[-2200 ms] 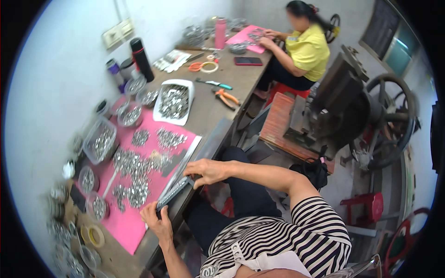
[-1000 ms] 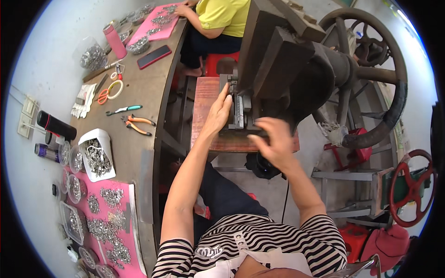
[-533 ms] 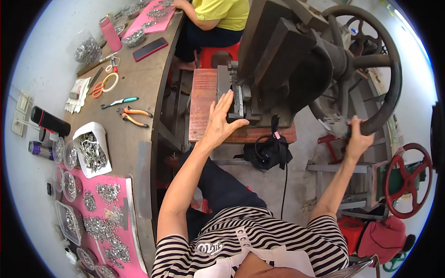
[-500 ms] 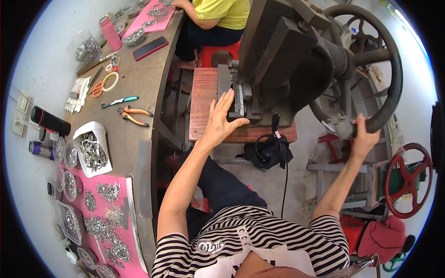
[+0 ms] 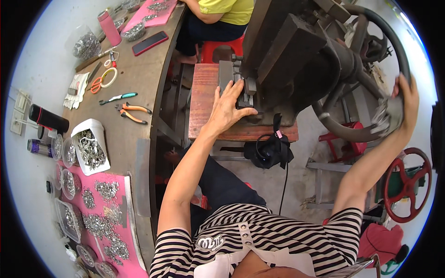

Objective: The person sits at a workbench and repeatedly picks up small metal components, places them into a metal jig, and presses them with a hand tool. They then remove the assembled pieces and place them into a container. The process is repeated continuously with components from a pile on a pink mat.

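Observation:
My left hand (image 5: 226,110) lies with its fingers stretched out over the metal die block (image 5: 226,70) at the foot of a dark hand press (image 5: 296,60). Its fingertips are at the block's edge, and nothing shows in its grip. Far to the right, my right hand (image 5: 408,104) is closed on the rim of the press's big handwheel (image 5: 340,131). A grey cloth wrapping (image 5: 389,116) is bound round the wheel beside that hand. Under the press is a reddish wooden board (image 5: 204,99). The workpiece under my left fingers, if any, is hidden.
The workbench (image 5: 134,83) at left holds orange-handled pliers (image 5: 133,112), scissors (image 5: 96,85), a phone (image 5: 150,43) and a white tub (image 5: 105,163) of small metal parts. A co-worker in a yellow top (image 5: 237,11) sits beyond. A red handwheel (image 5: 384,197) stands at right.
The big handwheel has turned, and my right hand has moved up and outward to the right with its rim. My left hand has shifted slightly to the right over the die block.

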Motion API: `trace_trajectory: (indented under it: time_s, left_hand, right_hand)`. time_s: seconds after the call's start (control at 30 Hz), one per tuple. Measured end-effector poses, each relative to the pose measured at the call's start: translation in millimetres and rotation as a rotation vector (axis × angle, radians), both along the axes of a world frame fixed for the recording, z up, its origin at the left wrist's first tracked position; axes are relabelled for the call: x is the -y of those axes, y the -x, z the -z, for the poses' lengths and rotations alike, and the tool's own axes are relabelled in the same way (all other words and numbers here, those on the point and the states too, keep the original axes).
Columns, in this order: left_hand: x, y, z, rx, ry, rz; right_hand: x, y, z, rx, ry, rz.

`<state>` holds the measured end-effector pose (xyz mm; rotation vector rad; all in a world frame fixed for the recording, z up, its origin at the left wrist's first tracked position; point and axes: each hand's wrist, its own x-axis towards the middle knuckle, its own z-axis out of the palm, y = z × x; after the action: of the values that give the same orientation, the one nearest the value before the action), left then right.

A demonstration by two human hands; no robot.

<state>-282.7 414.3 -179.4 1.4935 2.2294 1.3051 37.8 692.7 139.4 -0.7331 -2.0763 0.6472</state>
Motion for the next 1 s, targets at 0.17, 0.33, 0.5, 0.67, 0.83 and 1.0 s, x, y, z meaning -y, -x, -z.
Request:
trace_trajectory:
  time_s: [0.17,0.33,0.5,0.67,0.83,1.0]
  left_hand:
    - [1.0,-1.0,6.5,0.005,0.017,-0.001]
    - [-5.3,0.0,4.6,0.016,0.002,0.002]
    - [-2.6,0.3,8.3,0.025,0.008,0.012]
    - [0.2,3.8,8.0,-0.007,-0.001,0.024]
    - [21.8,41.7,-3.0,0.317,-0.100,0.121]
    - [-46.4,91.8,11.3,0.272,-0.488,-0.016]
  right_hand:
    - [71.2,-4.3,159.3,-0.440,-0.208,0.306]
    - [26.6,-17.0,41.5,0.017,-0.075,0.208]
    - [9.9,21.7,-20.7,0.143,-0.078,0.141]
    - [58.2,0.5,122.0,-0.323,-0.282,0.382]
    - [42.3,-24.0,70.5,0.009,-0.167,0.366]
    - [5.7,18.9,7.0,-0.129,-0.329,0.203]
